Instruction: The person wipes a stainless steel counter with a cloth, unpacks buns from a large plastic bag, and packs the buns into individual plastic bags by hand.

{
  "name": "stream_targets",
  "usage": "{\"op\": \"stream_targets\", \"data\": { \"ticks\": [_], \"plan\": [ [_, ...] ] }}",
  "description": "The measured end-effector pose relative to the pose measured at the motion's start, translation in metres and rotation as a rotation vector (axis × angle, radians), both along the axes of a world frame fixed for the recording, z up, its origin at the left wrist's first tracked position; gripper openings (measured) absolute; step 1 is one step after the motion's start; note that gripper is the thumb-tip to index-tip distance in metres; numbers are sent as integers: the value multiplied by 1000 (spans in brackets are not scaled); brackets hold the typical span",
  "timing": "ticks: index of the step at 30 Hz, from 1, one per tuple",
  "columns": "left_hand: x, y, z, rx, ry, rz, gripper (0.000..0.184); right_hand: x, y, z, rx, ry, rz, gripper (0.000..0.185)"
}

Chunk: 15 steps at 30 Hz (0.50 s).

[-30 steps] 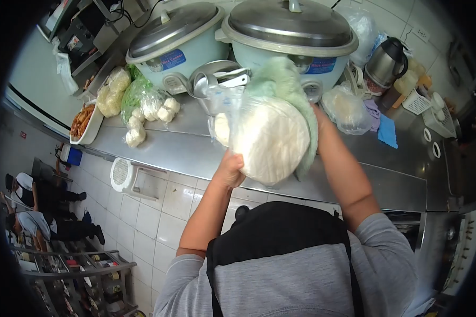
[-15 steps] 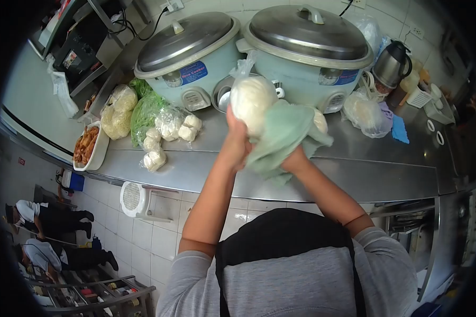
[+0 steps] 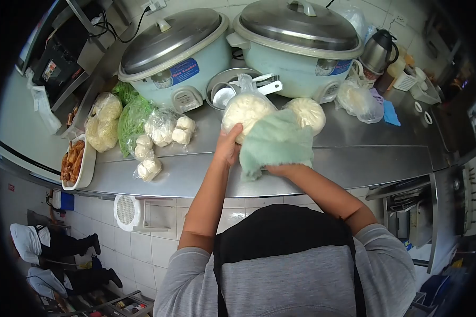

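Observation:
My left hand (image 3: 228, 143) grips the left side of a knotted clear plastic bag of what looks like white rice (image 3: 247, 112), its thumb on the front. A pale green cloth (image 3: 277, 140) lies against the bag's lower right side. My right hand (image 3: 283, 169) is under the cloth, closed on it, with the fingers mostly hidden. Just behind the cloth, a second round bag of the same white food (image 3: 308, 114) sits on the steel counter (image 3: 344, 164). A metal bowl (image 3: 217, 82) with white-handled scoops (image 3: 267, 87) stands behind the first bag.
Two large rice cookers (image 3: 182, 79) (image 3: 296, 66) line the wall. To the left are bagged white balls (image 3: 164, 127), bagged greens (image 3: 135, 124), bagged noodles (image 3: 103, 124) and a tray of brown food (image 3: 74, 164). A thermos jug (image 3: 378, 53) stands right. Two people (image 3: 53, 243) are at lower left.
The bag in my left hand has come down toward the counter and tilted less. The cloth has spread out flatter over my right hand, uncovering the second bag and the scoops.

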<state>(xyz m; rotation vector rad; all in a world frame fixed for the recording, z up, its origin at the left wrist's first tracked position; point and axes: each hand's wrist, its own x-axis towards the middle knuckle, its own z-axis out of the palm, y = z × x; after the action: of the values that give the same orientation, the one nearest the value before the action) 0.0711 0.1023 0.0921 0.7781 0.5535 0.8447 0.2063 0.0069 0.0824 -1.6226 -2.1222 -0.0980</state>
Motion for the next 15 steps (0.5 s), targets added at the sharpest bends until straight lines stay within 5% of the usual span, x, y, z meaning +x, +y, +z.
{"op": "stream_targets", "data": {
  "ticks": [4,6,7,9,12,15],
  "plan": [
    [3,5,-30,-13,-137,48,48,22,44,10,-264,114,-185,55],
    [5,4,-32,-17,-184,44,51,40,59,32,-395,862,-150,53],
    [3,-4,-26,-14,-198,29,54,45,61,35,-385,862,-144,53],
    [-3,-16,-6,16,-205,-72,66,59,62,42,-575,1678,135,46],
    [0,-27,20,131,-74,-201,73,72,48,59,-734,1655,354,34],
    [8,-42,29,223,-10,-120,73,72,54,81,-599,1611,232,29]
  ]
}}
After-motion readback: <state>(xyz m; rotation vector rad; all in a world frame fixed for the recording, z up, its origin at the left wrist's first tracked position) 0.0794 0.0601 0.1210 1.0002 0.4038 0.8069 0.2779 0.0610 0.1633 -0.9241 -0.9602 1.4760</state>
